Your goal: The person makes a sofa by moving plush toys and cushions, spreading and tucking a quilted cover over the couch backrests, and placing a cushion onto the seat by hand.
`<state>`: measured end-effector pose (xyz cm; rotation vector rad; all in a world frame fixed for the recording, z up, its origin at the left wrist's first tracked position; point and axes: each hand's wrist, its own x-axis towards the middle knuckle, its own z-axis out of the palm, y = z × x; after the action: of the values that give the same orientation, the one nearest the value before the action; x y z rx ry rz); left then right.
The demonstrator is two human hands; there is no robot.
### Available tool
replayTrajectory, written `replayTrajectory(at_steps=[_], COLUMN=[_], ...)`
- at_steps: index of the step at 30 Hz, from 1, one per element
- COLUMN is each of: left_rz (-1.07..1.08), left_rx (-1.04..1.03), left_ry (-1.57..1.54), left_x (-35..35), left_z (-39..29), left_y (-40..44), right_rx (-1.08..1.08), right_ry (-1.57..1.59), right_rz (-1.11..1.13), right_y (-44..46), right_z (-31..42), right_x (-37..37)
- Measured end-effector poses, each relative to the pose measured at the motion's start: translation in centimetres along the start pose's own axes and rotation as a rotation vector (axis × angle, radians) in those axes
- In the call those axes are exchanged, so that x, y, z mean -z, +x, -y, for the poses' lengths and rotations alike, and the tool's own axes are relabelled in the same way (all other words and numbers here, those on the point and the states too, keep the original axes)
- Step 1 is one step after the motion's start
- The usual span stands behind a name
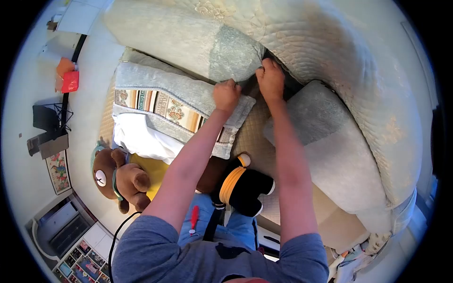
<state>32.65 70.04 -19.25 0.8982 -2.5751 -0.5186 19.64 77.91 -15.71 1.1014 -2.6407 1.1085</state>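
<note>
Both hands reach forward to the grey sofa cushion (236,52) at the top centre. My left hand (227,95) is closed on the cushion's lower edge, beside the patterned grey pillow (174,106). The fingers of my right hand (271,79) are closed at the cushion's corner, over a dark gap. Another grey cushion (325,132) lies to the right of my right hand. White cloth (146,139) rests against the patterned pillow. Below my hands, a black plush toy with a yellow band (243,188) lies near my lap.
A brown plush bear (120,179) lies at the left. A quilted cover (349,61) drapes over the sofa's back. Clothes (354,259) are piled at the lower right. A red bag (70,81) and a black chair (46,118) are farther left.
</note>
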Motion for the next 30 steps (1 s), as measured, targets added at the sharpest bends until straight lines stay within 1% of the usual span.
replayTrajectory(at_steps=[1, 4, 5, 7, 8, 9, 11, 12, 15, 17, 19, 21, 23, 25, 27, 28, 29, 30], left_rz=[0.003, 0.016, 0.014, 0.099, 0.055, 0.062, 0.133, 0.129, 0.166, 0.308, 0.435, 0.384, 0.347, 0.354, 0.354, 0.393, 0.434, 0.409], left_rx=[0.004, -0.139, -0.129, -0.114, -0.150, -0.156, -0.095, -0.096, -0.178, -0.221, -0.199, -0.221, -0.219, -0.152, -0.147, -0.109, -0.071, -0.083], left_ry=[0.007, -0.059, -0.054, -0.080, -0.119, -0.123, -0.099, -0.097, -0.125, -0.015, 0.007, -0.006, -0.045, -0.110, -0.152, -0.172, -0.192, -0.246], left_x=[0.0, -0.2, -0.5, -1.2, -1.0, -0.8, -0.4, -0.3, -0.8, -1.8, -0.8, -0.5, -0.9, -0.2, 0.2, 0.3, 0.2, -0.2], left_z=[-0.1, -0.7, -1.1, -1.6, -1.9, -2.4, -3.5, -3.4, -2.3, -1.5, -2.2, -2.3, -1.7, -2.2, -2.0, -1.9, -1.6, -1.0], left_y=[-0.1, -0.8, -1.1, -1.6, -1.5, -1.5, -1.3, -1.2, -1.2, -1.0, 0.0, -0.3, -0.9, -1.1, -1.3, -1.2, -1.2, -1.3], right_rx=[0.014, 0.045, 0.046, 0.027, -0.004, -0.012, 0.063, 0.066, -0.023, -0.310, -0.474, -0.438, -0.521, -0.535, -0.857, -0.966, -1.071, -1.120], right_ry=[-0.020, -0.010, 0.002, -0.007, -0.026, -0.030, -0.075, -0.073, -0.090, 0.112, 0.306, 0.495, 0.875, 1.286, 1.616, 1.748, 1.826, 1.835], right_rz=[0.021, -0.003, -0.020, 0.024, 0.059, 0.056, -0.024, -0.026, -0.001, -0.008, 0.052, -0.146, -0.204, -0.222, -0.224, -0.238, -0.311, -0.393], right_y=[0.0, -1.1, -1.4, -1.8, -2.2, -2.3, -1.5, -1.5, -2.6, -3.6, -3.4, -3.0, -2.0, -0.4, 0.1, 0.5, 1.0, 1.4], right_z=[-0.1, -1.0, -1.3, -2.6, -2.6, -2.7, -2.8, -2.7, -2.4, -2.1, -1.7, -2.4, -1.3, 0.2, -0.9, -1.9, -1.6, -1.7], right_x=[0.3, 1.6, 2.0, 2.4, 2.7, 3.0, 3.4, 3.5, 3.1, 1.7, 1.7, 1.0, 2.4, 4.2, 3.9, 3.6, 4.3, 4.4])
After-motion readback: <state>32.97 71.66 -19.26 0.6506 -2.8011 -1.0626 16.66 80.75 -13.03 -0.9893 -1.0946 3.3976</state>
